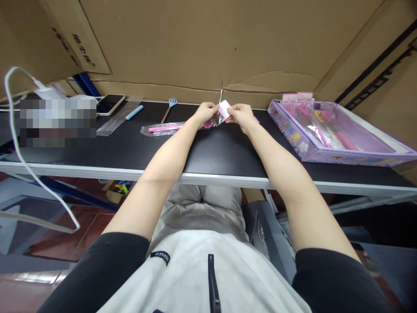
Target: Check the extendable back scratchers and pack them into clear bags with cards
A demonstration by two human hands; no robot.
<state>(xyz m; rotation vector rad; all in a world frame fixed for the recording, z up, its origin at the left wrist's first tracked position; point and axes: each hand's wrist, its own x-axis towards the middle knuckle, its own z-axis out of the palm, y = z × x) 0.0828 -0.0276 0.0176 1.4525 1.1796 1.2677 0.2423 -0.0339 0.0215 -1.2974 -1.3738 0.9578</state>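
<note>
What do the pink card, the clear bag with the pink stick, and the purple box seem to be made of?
Card: probably thin, smooth paperboard; it looks flat and straight-edged.
Bag: thin, glossy plastic film, judging by its transparency, wrinkles and bright highlights.
Box: likely smooth printed cardboard, given its flat walls and pictures; whether it is coated, I cannot tell.

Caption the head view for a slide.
Left fingers and right fingers handle a pink card above a black tabletop.
</note>
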